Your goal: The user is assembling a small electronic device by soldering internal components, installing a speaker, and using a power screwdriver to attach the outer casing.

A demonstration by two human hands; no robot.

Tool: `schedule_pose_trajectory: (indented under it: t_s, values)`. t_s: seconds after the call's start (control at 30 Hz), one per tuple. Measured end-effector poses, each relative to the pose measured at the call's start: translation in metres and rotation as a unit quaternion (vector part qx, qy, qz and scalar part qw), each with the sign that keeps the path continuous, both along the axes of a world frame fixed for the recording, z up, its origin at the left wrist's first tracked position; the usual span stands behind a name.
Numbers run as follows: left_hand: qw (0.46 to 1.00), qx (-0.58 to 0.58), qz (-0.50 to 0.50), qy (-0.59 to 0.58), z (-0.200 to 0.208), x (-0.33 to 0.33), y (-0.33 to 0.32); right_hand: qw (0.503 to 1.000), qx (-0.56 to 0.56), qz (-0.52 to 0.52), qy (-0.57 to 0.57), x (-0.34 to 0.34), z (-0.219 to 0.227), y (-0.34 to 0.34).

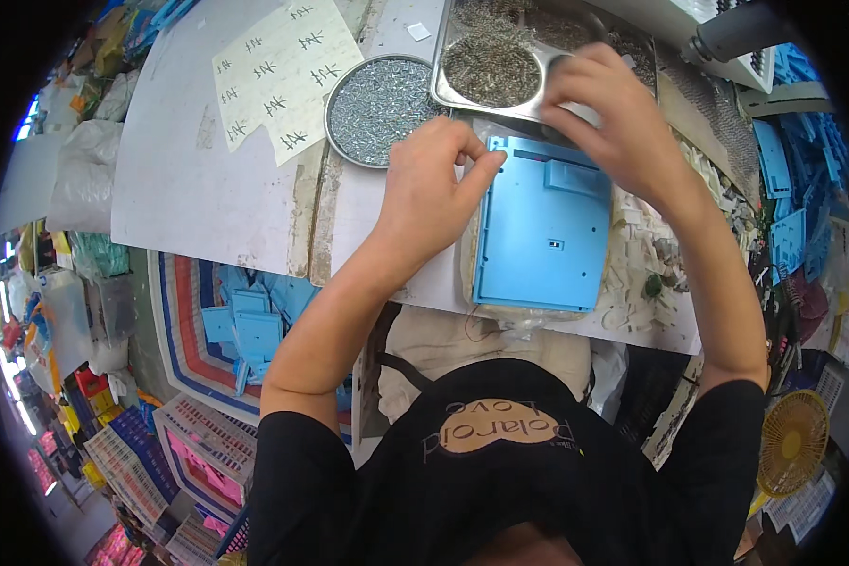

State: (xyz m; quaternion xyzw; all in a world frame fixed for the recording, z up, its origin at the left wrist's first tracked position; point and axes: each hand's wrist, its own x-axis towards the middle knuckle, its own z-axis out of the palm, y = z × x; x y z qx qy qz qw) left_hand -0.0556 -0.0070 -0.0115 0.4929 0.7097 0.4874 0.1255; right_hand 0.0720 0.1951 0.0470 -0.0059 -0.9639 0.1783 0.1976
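A light-blue plastic panel (542, 241) lies flat on a pad at the table's front edge, with a raised rectangle near its top and small holes. My left hand (434, 179) is closed in a pinch at the panel's upper left corner; whatever its fingertips hold is too small to name. Above the panel's upper right, my right hand (608, 118) has thumb and fingers curled toward each other beside a metal tray (514, 110). Its fingertips are slightly blurred, and anything between them cannot be made out. Small metal springs or similar parts (492, 71) fill the tray's nearest hollow.
A round dish (330, 118) of small silvery screws stands left of the tray. Farther left lies a marked paper sheet (278, 80). White scraps (646, 255) litter the table right of the panel. Blue pieces (255, 325) fill a striped bag below. A yellow fan (792, 443) stands lower right.
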Motion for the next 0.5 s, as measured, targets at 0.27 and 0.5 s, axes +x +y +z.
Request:
schedule_pose_trajectory:
  t_s: [0.27, 0.5]
  values:
    - [0.971, -0.03, 0.025, 0.235, 0.006, 0.011, 0.002, 0.998, 0.013, -0.038, -0.052, 0.067, -0.015, 0.016]
    - [0.996, -0.055, 0.004, 0.067, 0.005, 0.01, 0.001, 0.997, 0.046, 0.015, -0.064, 0.053, -0.011, 0.019]
